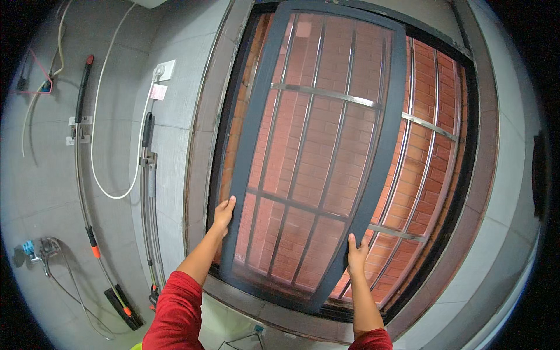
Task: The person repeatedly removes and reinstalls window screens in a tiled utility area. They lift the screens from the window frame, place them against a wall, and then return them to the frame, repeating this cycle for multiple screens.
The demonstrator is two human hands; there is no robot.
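A dark grey framed window sash [374,175] with a see-through pane stands tilted in the window opening, its top leaning right. My left hand [223,216] is closed around the lower part of its left side, thumb pointing up. Lower down, my right hand [357,255] grips the sash's right side, with its thumb along the edge and some fingers hidden. Shiny metal bars [433,127] run behind the sash, and beyond them is a red brick wall [417,166]. The black outer window frame [473,146] surrounds the sash.
On the grey tiled wall at left hang a long-handled brush [123,306] and several poles [150,192]. A white cable [93,146] loops down from a wall socket [166,70]. A tap with a hose [44,251] sits lower left. A thin metal rack [251,335] stands below the window.
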